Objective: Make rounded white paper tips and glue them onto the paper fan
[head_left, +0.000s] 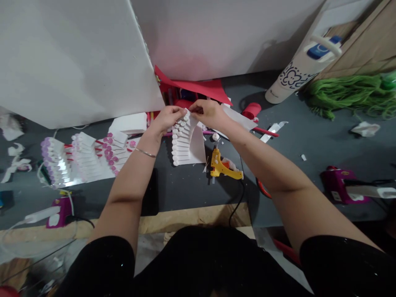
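A white paper piece [196,149] lies on the dark grey table, with a curved column of cotton-tipped sticks [181,144] along its left side. At the column's upper end, my left hand [169,118] has its fingers pinched on the white piece. Just to the right, my right hand [208,112] is closed, its thumb and fingertips at the same upper edge; what they hold is too small to make out. A yellow glue gun [223,167] lies right of the paper, its nozzle pointing away from me.
Purple and pink tipped stick fans [88,159] lie at left. Red paper [201,88] and a red roll [251,110] are behind my hands. A white bottle [292,78], green yarn [349,93] and a purple power socket [340,185] stand or lie at right.
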`<action>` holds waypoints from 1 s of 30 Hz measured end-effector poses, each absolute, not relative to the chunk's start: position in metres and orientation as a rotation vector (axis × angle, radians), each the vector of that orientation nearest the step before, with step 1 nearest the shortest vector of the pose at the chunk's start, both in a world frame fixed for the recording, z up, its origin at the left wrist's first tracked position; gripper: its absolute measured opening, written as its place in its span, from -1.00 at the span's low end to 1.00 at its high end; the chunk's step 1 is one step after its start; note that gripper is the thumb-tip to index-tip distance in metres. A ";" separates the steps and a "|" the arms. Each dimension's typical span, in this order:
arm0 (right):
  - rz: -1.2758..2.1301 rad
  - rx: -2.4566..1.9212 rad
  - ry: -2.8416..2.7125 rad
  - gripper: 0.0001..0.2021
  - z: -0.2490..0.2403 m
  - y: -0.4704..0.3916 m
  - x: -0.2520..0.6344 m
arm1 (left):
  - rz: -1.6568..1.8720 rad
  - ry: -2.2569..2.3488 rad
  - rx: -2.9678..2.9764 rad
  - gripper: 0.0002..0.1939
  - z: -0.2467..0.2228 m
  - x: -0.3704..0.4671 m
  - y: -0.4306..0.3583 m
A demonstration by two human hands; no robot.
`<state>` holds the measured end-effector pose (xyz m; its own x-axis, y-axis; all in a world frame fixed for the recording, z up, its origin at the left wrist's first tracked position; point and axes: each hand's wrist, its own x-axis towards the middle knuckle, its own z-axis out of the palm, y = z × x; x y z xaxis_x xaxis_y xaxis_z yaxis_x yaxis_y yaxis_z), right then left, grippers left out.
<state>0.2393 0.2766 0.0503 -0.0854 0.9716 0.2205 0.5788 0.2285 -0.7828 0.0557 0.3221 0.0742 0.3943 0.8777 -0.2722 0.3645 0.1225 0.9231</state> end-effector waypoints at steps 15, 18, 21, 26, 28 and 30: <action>0.260 -1.380 -1.896 -0.75 0.037 0.254 0.228 | 0.565 1.068 1.412 -0.84 0.070 0.051 0.318; 0.239 -1.404 -1.920 -0.72 0.039 0.250 0.229 | 0.568 1.040 1.442 -0.78 0.067 0.049 0.320; 0.281 -1.391 -1.913 -0.74 0.042 0.260 0.241 | 0.547 0.996 1.445 -0.67 0.063 0.047 0.323; 0.363 -1.255 -2.097 -0.71 0.062 0.289 0.258 | 0.538 0.974 1.339 -0.64 0.057 0.044 0.329; 0.392 -1.166 -2.249 -0.70 0.072 0.298 0.259 | 0.540 0.964 1.303 -0.72 0.056 0.043 0.331; 0.427 -1.098 -2.356 -0.70 0.078 0.305 0.258 | 0.538 0.963 1.272 -0.77 0.055 0.041 0.332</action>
<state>0.2583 0.3054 0.0780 -0.5481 0.7775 0.3083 0.6201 0.6251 -0.4741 0.0412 0.3324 0.0546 0.5228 0.7980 -0.2998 0.1632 0.2515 0.9540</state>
